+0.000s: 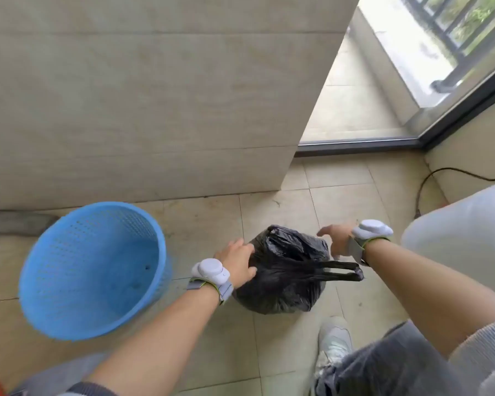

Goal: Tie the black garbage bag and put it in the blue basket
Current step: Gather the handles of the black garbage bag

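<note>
A full black garbage bag (283, 278) sits on the tiled floor in the lower middle of the head view. One of its handle loops (345, 271) sticks out to the right. My left hand (236, 261) rests on the bag's left side, fingers curled against the plastic. My right hand (336, 238) hovers at the bag's upper right with fingers spread; I cannot see it holding anything. The blue basket (40, 281), a perforated plastic bin, stands empty to the left of the bag, tilted toward me.
A beige wall (140, 95) rises behind the basket and bag. My white shoe (333, 344) stands just in front of the bag. A black cable (429, 181) runs along the floor at the right, near a glass door.
</note>
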`<move>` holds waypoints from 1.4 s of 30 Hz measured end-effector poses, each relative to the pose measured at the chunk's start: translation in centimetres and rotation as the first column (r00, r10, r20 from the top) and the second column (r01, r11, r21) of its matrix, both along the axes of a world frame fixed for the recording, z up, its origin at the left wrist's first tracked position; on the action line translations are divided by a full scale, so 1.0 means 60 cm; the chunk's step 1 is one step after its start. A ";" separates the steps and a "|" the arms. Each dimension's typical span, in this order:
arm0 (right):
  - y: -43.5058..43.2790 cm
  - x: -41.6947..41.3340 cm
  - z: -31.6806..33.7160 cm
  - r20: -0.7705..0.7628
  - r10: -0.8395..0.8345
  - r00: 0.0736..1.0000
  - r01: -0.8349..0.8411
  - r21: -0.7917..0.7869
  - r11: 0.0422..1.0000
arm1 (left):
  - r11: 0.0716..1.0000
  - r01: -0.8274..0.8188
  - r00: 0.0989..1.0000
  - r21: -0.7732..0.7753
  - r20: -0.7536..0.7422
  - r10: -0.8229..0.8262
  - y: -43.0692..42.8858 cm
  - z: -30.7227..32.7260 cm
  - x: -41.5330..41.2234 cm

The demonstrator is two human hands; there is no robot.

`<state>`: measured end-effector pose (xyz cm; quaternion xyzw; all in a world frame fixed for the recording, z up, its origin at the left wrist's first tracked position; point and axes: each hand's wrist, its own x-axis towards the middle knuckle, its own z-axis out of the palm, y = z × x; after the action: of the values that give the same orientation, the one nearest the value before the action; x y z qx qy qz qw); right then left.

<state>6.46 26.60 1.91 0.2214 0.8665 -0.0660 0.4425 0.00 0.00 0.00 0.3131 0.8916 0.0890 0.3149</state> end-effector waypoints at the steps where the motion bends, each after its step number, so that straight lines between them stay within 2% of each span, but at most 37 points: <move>1: -0.004 0.005 -0.014 0.006 0.034 0.999 -0.034 -0.018 0.999 | 0.999 0.025 0.999 -0.023 0.021 -0.024 0.002 -0.015 0.008; 4: -0.021 0.016 -0.046 0.003 0.087 0.996 -0.086 -0.038 0.996 | 0.995 0.096 0.995 -0.036 0.022 -0.096 0.008 -0.058 0.028; 6: -0.024 0.022 -0.076 -0.070 0.073 0.995 -0.076 -0.038 0.996 | 0.992 0.121 0.992 -0.022 0.022 -0.121 0.018 -0.079 0.038; 11: -0.039 0.049 -0.108 -0.265 -0.009 0.964 -0.031 -0.149 0.988 | 0.993 0.116 0.991 0.011 0.069 -0.117 0.039 -0.107 0.066; 14: -0.038 0.056 -0.120 -0.311 -0.075 0.947 0.015 -0.192 0.981 | 0.992 0.127 0.990 0.018 0.056 -0.128 0.050 -0.123 0.077; 16: -0.035 0.056 -0.123 -0.331 -0.185 0.925 0.114 -0.221 0.969 | 0.991 0.132 0.990 0.014 0.049 -0.133 0.056 -0.131 0.079; 19: -0.036 0.048 -0.128 -0.371 -0.445 0.816 0.341 -0.312 0.887 | 0.996 0.079 0.995 0.038 0.052 -0.080 0.056 -0.151 0.083; 21: -0.035 0.036 -0.130 -0.379 -0.617 0.690 0.476 -0.405 0.781 | 0.993 -0.052 0.994 0.106 0.106 0.041 0.048 -0.168 0.082; 23: -0.029 0.026 -0.138 -0.408 -0.738 0.538 0.537 -0.509 0.673 | 0.949 -0.243 0.959 0.201 0.200 0.203 0.040 -0.173 0.078; 26: -0.031 0.012 -0.161 -0.363 -0.896 0.256 0.576 -0.687 0.443 | 0.821 -0.512 0.824 0.251 0.413 0.388 0.029 -0.181 0.065; 28: -0.045 0.000 -0.175 -0.242 -0.967 0.074 0.558 -0.794 0.242 | 0.699 -0.688 0.655 0.194 0.581 0.484 0.026 -0.191 0.053; 29: -0.053 -0.007 -0.180 -0.176 -0.984 0.005 0.539 -0.829 0.151 | 0.602 -0.781 0.546 0.163 0.647 0.533 0.028 -0.198 0.051; 32: -0.071 -0.029 -0.190 0.030 -0.982 -0.184 0.404 -0.909 -0.104 | 0.194 -0.980 0.146 0.045 0.825 0.547 0.035 -0.208 0.045; 33: -0.076 -0.034 -0.190 0.078 -0.973 -0.218 0.370 -0.916 -0.157 | 0.093 -0.996 0.045 -0.004 0.856 0.515 0.038 -0.201 0.042; 34: -0.080 -0.041 -0.193 0.127 -0.960 -0.248 0.333 -0.920 -0.208 | 0.031 -0.998 -0.026 -0.047 0.877 0.479 0.040 -0.200 0.037; 37: -0.083 -0.051 -0.187 0.210 -0.932 -0.294 0.275 -0.916 -0.293 | -0.084 -0.985 -0.174 -0.152 0.892 0.417 0.039 -0.194 0.027; 40: -0.084 -0.058 -0.186 0.275 -0.875 -0.398 0.225 -0.896 -0.383 | -0.202 -0.953 -0.282 -0.224 0.900 0.334 0.040 -0.184 0.020; 41: -0.084 -0.058 -0.188 0.214 -0.893 -0.396 0.291 -0.893 -0.343 | -0.229 -0.946 -0.295 -0.229 0.899 0.322 0.041 -0.178 0.017; 42: -0.085 -0.057 -0.191 0.131 -0.927 -0.351 0.376 -0.887 -0.268 | -0.260 -0.941 -0.294 -0.215 0.900 0.320 0.043 -0.173 0.013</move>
<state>3.04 21.49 -9.53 0.5437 0.3886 -0.7346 -0.1168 0.79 2.58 -10.39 -0.3930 0.4605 0.7278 0.3222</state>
